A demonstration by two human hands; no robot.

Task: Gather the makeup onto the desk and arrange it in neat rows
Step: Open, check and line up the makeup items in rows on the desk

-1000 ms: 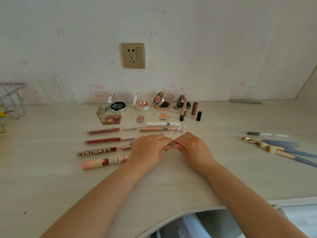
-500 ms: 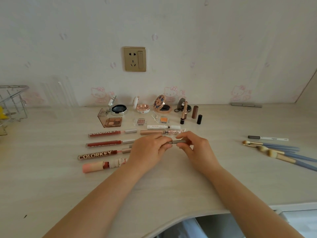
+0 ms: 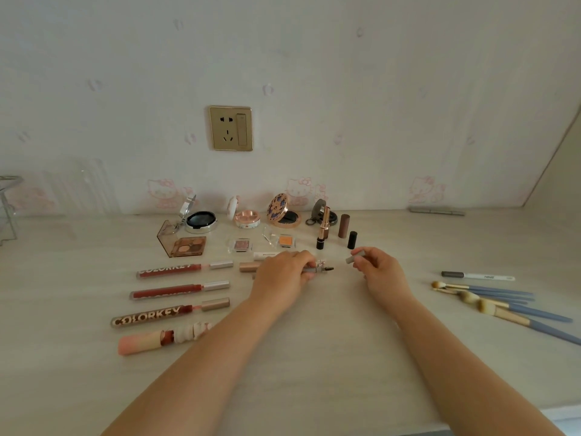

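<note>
My left hand (image 3: 284, 276) grips a grey brow pencil (image 3: 317, 269) whose small spoolie brush end sticks out to the right. A short way to the right, my right hand (image 3: 379, 272) pinches the pencil's grey cap (image 3: 354, 257), pulled clear of the brush. Left of my hands, several lip gloss tubes (image 3: 176, 289) lie in a column on the desk (image 3: 314, 357). Open compacts (image 3: 201, 220) and small eyeshadow pans (image 3: 241, 245) form rows at the back. Upright lipsticks (image 3: 344, 225) stand just behind my hands.
Blue-handled makeup brushes (image 3: 503, 305) and a white pen (image 3: 478, 275) lie at the right. A wire basket (image 3: 8, 209) stands at the far left edge. A gold wall socket (image 3: 231, 128) is above the compacts. The desk's front edge curves below my arms.
My hands were together on the closed pencil. Now they have drawn apart: the right hand has pulled the cap off to the right and the brush end is bare.
</note>
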